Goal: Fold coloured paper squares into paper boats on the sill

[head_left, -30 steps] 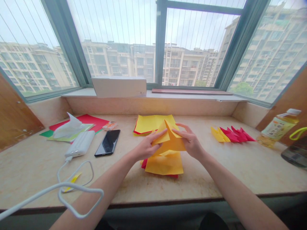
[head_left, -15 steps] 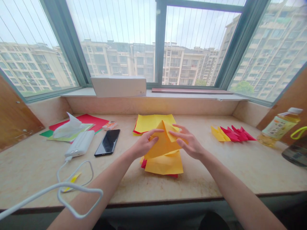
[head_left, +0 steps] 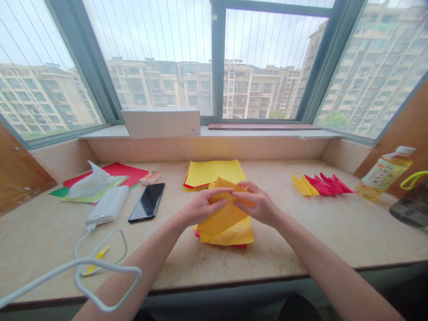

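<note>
Both hands hold a partly folded sheet of orange-yellow paper (head_left: 222, 218), its pointed top facing the window. My left hand (head_left: 202, 206) grips its left side, with thumb and fingers near the middle. On the right side, my right hand (head_left: 257, 204) pinches the paper, its fingertips close to those of my left hand. Beneath lies a small pile of yellow and red papers (head_left: 242, 236), partly covered by the held sheet. Behind my hands is a stack of yellow and red sheets (head_left: 214, 171).
Folded yellow and red paper pieces (head_left: 326, 185) lie right, near a drink bottle (head_left: 384, 174) and a dark container (head_left: 409, 209). Left are a phone (head_left: 147, 203), a power bank (head_left: 107, 206) with a white cable (head_left: 110, 265), tissues (head_left: 92, 182) and red paper (head_left: 123, 171). A white box (head_left: 162, 122) stands on the sill.
The held paper has turned flatter and lowered over the pile, its open flaps brought together. My hands have come closer to each other. The view has shifted slightly.
</note>
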`<state>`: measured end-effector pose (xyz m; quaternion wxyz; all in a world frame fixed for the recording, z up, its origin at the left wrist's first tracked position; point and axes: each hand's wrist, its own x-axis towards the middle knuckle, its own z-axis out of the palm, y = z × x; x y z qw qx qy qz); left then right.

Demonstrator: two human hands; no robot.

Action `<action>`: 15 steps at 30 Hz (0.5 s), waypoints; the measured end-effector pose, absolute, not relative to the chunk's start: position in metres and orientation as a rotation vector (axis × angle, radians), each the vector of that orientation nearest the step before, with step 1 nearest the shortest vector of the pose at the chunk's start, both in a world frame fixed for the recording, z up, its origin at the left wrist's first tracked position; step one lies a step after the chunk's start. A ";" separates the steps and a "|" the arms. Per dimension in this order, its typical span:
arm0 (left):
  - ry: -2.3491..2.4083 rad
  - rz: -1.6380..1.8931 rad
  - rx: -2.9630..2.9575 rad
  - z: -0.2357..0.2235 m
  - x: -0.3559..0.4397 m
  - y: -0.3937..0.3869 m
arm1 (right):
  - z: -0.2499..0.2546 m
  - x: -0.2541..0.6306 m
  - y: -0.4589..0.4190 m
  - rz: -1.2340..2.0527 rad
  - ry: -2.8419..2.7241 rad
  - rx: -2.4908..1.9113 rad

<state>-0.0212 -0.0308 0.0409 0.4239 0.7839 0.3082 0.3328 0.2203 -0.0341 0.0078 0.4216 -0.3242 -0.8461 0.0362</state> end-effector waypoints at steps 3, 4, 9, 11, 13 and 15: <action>0.864 0.933 1.925 0.038 -0.017 -0.028 | 0.012 0.216 -0.035 0.080 -2.061 -0.806; 0.894 0.980 1.882 0.037 -0.016 -0.027 | 0.014 0.215 -0.035 0.071 -2.012 -0.824; 0.923 1.223 1.495 0.039 -0.016 -0.024 | 0.023 0.216 -0.033 -0.011 -1.724 -0.933; 0.892 1.252 1.351 0.041 -0.016 -0.024 | 0.023 0.218 -0.033 -0.013 -1.723 -0.941; 0.869 1.251 1.258 0.042 -0.017 -0.025 | 0.022 0.219 -0.033 0.009 -1.775 -0.931; 0.850 1.236 1.198 0.043 -0.016 -0.026 | 0.020 0.219 -0.032 0.015 -1.841 -0.912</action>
